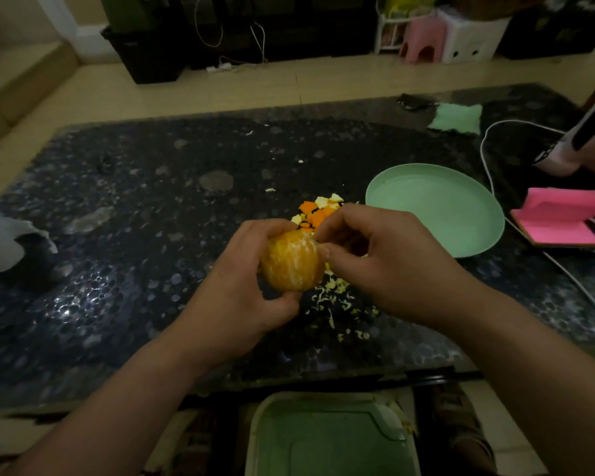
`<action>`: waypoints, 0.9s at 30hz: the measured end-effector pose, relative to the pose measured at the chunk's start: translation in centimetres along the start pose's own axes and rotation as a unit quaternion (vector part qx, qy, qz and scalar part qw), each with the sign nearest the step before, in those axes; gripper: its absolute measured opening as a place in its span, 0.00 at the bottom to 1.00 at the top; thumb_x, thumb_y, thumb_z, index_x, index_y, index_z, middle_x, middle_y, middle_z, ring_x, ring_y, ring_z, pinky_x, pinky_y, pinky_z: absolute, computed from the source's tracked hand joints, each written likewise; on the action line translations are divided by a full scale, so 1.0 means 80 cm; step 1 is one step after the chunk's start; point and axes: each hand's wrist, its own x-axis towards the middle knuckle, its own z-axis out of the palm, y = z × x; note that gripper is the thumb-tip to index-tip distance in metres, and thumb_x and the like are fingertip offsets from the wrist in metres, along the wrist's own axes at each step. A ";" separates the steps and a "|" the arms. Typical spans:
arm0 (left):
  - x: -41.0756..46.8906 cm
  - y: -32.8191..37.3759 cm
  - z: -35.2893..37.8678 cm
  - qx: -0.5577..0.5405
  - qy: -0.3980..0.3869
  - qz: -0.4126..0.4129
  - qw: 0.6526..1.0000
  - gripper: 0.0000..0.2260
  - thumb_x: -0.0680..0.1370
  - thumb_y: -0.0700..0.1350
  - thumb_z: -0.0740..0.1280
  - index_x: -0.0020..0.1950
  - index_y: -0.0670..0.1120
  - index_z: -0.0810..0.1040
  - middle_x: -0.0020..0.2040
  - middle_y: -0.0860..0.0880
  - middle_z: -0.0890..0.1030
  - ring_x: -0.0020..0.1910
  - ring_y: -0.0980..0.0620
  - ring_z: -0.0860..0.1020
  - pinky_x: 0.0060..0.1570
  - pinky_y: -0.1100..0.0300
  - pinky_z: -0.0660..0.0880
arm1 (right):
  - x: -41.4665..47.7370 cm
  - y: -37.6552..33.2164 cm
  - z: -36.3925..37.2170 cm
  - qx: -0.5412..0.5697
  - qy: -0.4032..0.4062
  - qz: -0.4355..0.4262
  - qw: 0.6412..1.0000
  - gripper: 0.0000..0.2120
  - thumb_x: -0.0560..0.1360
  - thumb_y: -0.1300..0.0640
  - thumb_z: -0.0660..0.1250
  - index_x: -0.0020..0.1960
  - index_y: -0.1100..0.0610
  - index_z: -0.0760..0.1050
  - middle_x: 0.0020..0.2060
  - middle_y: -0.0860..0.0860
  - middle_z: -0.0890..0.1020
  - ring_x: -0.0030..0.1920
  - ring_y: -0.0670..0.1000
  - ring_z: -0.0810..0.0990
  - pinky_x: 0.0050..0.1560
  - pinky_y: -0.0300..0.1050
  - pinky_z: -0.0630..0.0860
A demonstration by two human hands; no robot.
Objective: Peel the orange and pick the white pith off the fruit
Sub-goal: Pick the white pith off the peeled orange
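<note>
Over the dark worktop (pixel 152 187), your left hand (pixel 234 297) grips the peeled orange (pixel 291 261); your right hand (pixel 385 259) fingers (pixel 323 250) pinch at its pith.

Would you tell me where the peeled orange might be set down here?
The green plate is bare, as is the tabletop left of the left hand. Peel pieces and pith shreds crowd the patch under the right hand.

I list: orange (pixel 291 261), peeled, faintly pith-streaked, gripped in my left hand (pixel 234 286); peel scraps (pixel 318 213) just behind it; pith shreds (pixel 334 297) scattered beneath.
</note>
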 end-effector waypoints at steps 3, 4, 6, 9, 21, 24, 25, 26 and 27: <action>-0.001 -0.001 -0.002 0.010 0.000 -0.004 1.000 0.32 0.72 0.45 0.79 0.73 0.56 0.70 0.65 0.58 0.73 0.64 0.57 0.75 0.59 0.63 0.75 | -0.002 -0.001 -0.002 -0.008 -0.005 -0.008 1.000 0.03 0.78 0.51 0.74 0.51 0.46 0.83 0.41 0.39 0.84 0.44 0.42 0.83 0.45 0.49 0.81; -0.001 -0.002 -0.002 0.016 0.000 -0.003 1.000 0.33 0.72 0.43 0.79 0.73 0.55 0.70 0.66 0.58 0.73 0.64 0.57 0.75 0.59 0.64 0.75 | -0.002 0.000 -0.002 -0.020 -0.004 -0.012 1.000 0.03 0.78 0.50 0.74 0.52 0.45 0.83 0.41 0.40 0.84 0.44 0.43 0.83 0.45 0.51 0.81; -0.001 -0.002 -0.003 0.030 -0.003 0.005 1.000 0.33 0.72 0.42 0.80 0.73 0.54 0.71 0.65 0.57 0.73 0.64 0.59 0.74 0.59 0.67 0.73 | -0.002 0.001 -0.002 -0.051 -0.008 -0.026 0.998 0.04 0.78 0.49 0.73 0.52 0.45 0.83 0.42 0.40 0.84 0.43 0.43 0.83 0.45 0.52 0.81; -0.001 -0.003 -0.003 0.048 -0.012 0.016 0.999 0.33 0.71 0.42 0.80 0.73 0.52 0.71 0.65 0.57 0.73 0.64 0.62 0.74 0.58 0.72 0.69 | -0.002 -0.003 -0.005 -0.113 -0.023 -0.062 0.991 0.04 0.79 0.49 0.72 0.53 0.45 0.84 0.43 0.40 0.85 0.42 0.43 0.82 0.44 0.51 0.80; -0.004 -0.003 0.001 0.074 -0.045 0.034 0.996 0.31 0.70 0.47 0.77 0.72 0.54 0.72 0.64 0.58 0.72 0.63 0.62 0.74 0.58 0.73 0.68 | 0.001 -0.007 0.001 -0.198 -0.047 -0.119 0.972 0.03 0.77 0.54 0.68 0.46 0.50 0.81 0.38 0.46 0.81 0.37 0.49 0.78 0.37 0.52 0.78; -0.005 -0.001 -0.002 0.061 -0.042 0.038 0.997 0.32 0.70 0.44 0.78 0.72 0.54 0.72 0.65 0.58 0.73 0.64 0.61 0.74 0.58 0.72 0.69 | 0.002 -0.005 0.001 -0.159 -0.042 -0.088 0.982 0.01 0.77 0.54 0.71 0.47 0.49 0.81 0.38 0.45 0.82 0.38 0.47 0.79 0.40 0.52 0.78; -0.005 -0.001 -0.003 0.055 -0.040 0.040 0.997 0.32 0.70 0.44 0.79 0.72 0.55 0.72 0.65 0.58 0.73 0.64 0.60 0.74 0.59 0.72 0.69 | 0.003 -0.003 0.000 -0.139 -0.042 -0.070 0.987 0.01 0.78 0.54 0.71 0.47 0.49 0.81 0.38 0.44 0.82 0.39 0.46 0.79 0.41 0.51 0.78; -0.006 0.000 -0.005 0.050 -0.038 0.041 0.997 0.32 0.71 0.43 0.79 0.72 0.55 0.72 0.65 0.59 0.73 0.64 0.60 0.74 0.59 0.72 0.69 | 0.003 0.000 0.000 -0.117 -0.040 -0.053 0.991 0.01 0.78 0.54 0.71 0.47 0.49 0.81 0.39 0.44 0.82 0.39 0.46 0.79 0.42 0.51 0.79; -0.006 0.001 -0.006 0.046 -0.036 0.039 0.998 0.32 0.71 0.43 0.79 0.72 0.56 0.72 0.65 0.59 0.73 0.65 0.59 0.74 0.59 0.71 0.70 | 0.004 0.004 -0.001 -0.098 -0.035 -0.036 0.994 0.02 0.78 0.54 0.71 0.47 0.49 0.81 0.39 0.44 0.83 0.39 0.45 0.80 0.42 0.51 0.79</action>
